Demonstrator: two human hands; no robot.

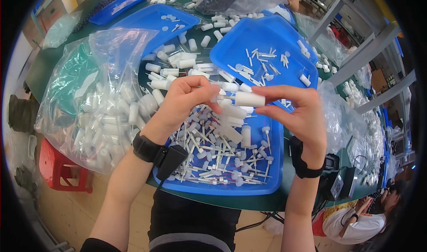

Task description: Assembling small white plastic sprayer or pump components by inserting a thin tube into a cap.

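Note:
My right hand pinches a white plastic cylinder at its right end, between thumb and fingers. Facing it, my left hand is closed in a pinch on a small part with a thin stem, which points at the cylinder's left end. Whether the stem has entered the cylinder, I cannot tell. Both hands are above a blue tray with many small stemmed parts that have pale round heads. A loose white cylinder lies among them.
More white cylinders are heaped on the green table beyond my hands. A clear bag of cylinders bulges at the left. Another blue tray holds rods farther back. A red stool stands lower left; a person sits lower right.

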